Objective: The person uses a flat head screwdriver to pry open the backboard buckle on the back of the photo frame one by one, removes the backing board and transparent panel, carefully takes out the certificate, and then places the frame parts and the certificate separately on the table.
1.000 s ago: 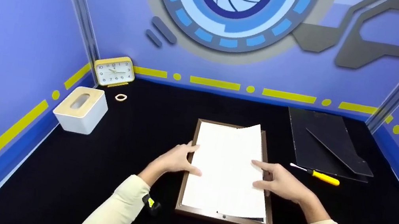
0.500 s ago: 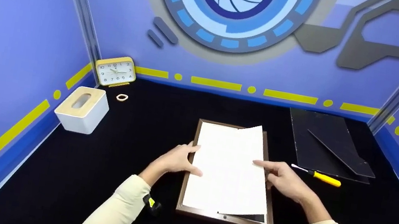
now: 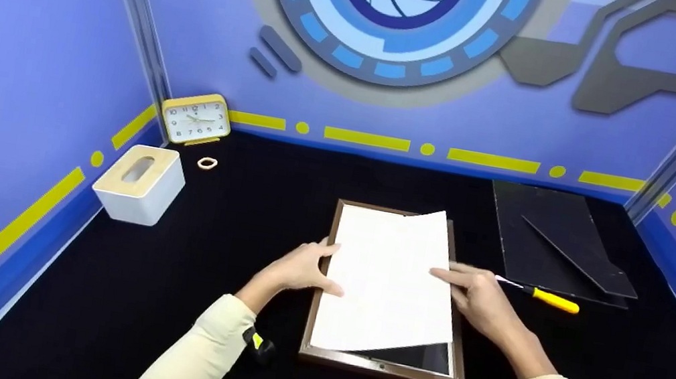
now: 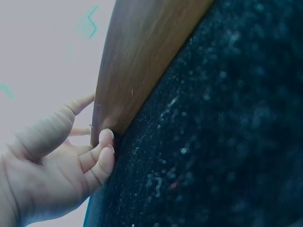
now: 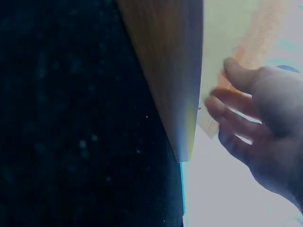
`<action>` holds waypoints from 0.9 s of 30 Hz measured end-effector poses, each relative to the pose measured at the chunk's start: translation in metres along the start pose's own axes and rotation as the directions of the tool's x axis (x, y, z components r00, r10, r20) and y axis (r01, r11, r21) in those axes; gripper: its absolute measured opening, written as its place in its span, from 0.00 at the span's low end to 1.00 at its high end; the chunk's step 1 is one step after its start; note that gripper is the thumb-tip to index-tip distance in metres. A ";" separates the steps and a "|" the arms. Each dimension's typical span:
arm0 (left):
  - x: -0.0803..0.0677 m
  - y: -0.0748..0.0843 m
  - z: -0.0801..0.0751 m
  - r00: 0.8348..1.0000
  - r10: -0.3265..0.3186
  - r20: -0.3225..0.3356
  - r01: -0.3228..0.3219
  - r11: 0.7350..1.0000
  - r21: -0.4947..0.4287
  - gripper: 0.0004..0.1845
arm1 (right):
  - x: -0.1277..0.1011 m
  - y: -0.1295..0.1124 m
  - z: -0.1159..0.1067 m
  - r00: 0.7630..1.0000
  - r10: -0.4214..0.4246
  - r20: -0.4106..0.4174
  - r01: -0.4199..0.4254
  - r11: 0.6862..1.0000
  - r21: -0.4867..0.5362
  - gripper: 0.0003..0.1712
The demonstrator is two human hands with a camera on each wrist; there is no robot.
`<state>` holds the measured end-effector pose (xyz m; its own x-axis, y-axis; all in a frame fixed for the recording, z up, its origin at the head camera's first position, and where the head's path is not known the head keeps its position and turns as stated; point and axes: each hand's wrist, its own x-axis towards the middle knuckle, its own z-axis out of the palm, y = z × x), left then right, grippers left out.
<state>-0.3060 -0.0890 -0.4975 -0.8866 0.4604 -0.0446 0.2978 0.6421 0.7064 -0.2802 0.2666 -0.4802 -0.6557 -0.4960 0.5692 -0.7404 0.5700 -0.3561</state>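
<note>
white sheet (image 3: 388, 279), brown wooden frame (image 3: 381, 367), black tabletop (image 3: 239, 214), yellow-handled screwdriver (image 3: 548, 298), yellow clock (image 3: 194, 118)

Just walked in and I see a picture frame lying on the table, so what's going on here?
A person is working a white sheet of paper on a brown picture frame that lies flat on the black table. The left hand rests at the frame's left edge with the thumb on the paper. The right hand grips the paper's right edge, and the sheet sits skewed, baring dark glass at the near right corner. A yellow-handled screwdriver and black backing boards lie to the right.
</note>
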 end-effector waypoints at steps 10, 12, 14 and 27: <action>0.001 -0.001 -0.001 1.000 0.019 -0.003 -0.020 1.000 -0.003 0.55 | 0.002 0.002 0.003 0.985 -0.148 -0.089 0.145 0.989 -0.035 0.22; 0.001 -0.002 -0.002 0.999 0.036 -0.002 -0.036 0.999 -0.020 0.49 | 0.003 0.001 0.002 0.981 -0.168 -0.096 0.167 0.986 -0.020 0.22; 0.002 -0.003 -0.003 0.998 0.062 -0.010 -0.063 0.997 -0.050 0.39 | 0.005 0.001 0.000 0.974 -0.193 -0.119 0.193 0.981 -0.012 0.22; 0.005 -0.008 -0.001 0.990 0.137 -0.043 -0.143 0.973 -0.184 0.24 | 0.016 -0.008 -0.026 0.927 -0.024 -0.373 0.138 0.950 0.281 0.17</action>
<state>-0.3130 -0.0925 -0.5028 -0.8517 0.5174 0.0831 0.3514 0.4462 0.8231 -0.2808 0.2706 -0.4492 -0.5352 -0.2291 0.8130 -0.8350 0.2889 -0.4683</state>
